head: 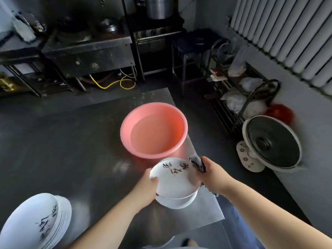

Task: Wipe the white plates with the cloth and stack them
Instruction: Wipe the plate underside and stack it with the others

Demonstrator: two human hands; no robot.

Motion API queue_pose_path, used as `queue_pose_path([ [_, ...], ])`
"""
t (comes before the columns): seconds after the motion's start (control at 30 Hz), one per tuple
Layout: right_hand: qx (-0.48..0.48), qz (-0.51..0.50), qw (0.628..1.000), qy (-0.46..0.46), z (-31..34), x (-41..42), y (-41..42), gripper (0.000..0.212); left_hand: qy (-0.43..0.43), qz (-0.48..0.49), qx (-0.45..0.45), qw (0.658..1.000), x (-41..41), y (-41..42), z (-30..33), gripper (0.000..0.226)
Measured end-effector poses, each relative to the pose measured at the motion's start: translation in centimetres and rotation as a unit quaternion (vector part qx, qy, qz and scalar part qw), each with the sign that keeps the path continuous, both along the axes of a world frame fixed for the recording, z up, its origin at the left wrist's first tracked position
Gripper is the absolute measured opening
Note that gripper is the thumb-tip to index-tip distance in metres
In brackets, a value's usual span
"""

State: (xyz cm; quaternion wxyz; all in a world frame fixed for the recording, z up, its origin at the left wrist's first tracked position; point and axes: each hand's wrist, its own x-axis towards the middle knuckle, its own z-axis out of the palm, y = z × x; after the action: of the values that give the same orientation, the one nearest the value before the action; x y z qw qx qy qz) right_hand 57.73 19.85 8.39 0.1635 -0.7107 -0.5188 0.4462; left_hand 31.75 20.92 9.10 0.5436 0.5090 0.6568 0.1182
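I am standing at a steel table point(59, 144) in a dim kitchen, facing a steel stove counter point(86, 51) with a big pot point(159, 7) behind it. A white radiator point(280, 27) is running along the wall to my right, and a fan point(271, 143) is lying on the grey floor point(305, 178) beside a wire rack point(239, 90).

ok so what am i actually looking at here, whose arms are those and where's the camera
There is no machine here. The single picture comes from a wide-angle camera worn on a person's head, looking forward and down, so the two bare arms are the wearer's own.

The left hand holds the left edge of the top white plate, which has black writing on it and sits over a few more plates beneath. The right hand has its grip on a dark cloth at that plate's right edge.

All this is above a steel table. On it stand a pink basin of water and, at the lower left, a taller stack of plates. A fan sits on the floor to the right.
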Motion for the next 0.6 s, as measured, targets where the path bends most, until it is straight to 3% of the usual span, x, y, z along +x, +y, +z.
queue_pose_path([
  [0.1, 0.004, 0.045, 0.998, -0.046, -2.0, -0.1, 0.0, 0.004, 0.079, -0.019, 0.047, 0.996, 0.4, -0.9, -2.1, 0.038],
  [0.23, 0.033, 0.066, 0.992, -0.107, -3.6, -0.5, 0.0, 0.006, 0.179, -0.015, 0.081, 0.980, 0.6, -1.7, -3.8, 0.050],
  [0.37, 0.069, 0.085, 0.976, -0.189, -3.9, -1.1, 0.4, 0.013, 0.334, -0.071, 0.116, 0.933, 0.7, -1.1, -5.2, 0.058],
  [0.5, 0.078, 0.095, 0.962, -0.244, -3.8, -1.4, 0.9, 0.016, 0.407, -0.106, 0.134, 0.898, 0.9, -0.6, -5.6, 0.043],
  [0.6, 0.079, 0.105, 0.952, -0.278, -3.7, -1.5, 1.2, 0.017, 0.418, -0.115, 0.140, 0.890, 0.9, -0.6, -6.2, 0.038],
])
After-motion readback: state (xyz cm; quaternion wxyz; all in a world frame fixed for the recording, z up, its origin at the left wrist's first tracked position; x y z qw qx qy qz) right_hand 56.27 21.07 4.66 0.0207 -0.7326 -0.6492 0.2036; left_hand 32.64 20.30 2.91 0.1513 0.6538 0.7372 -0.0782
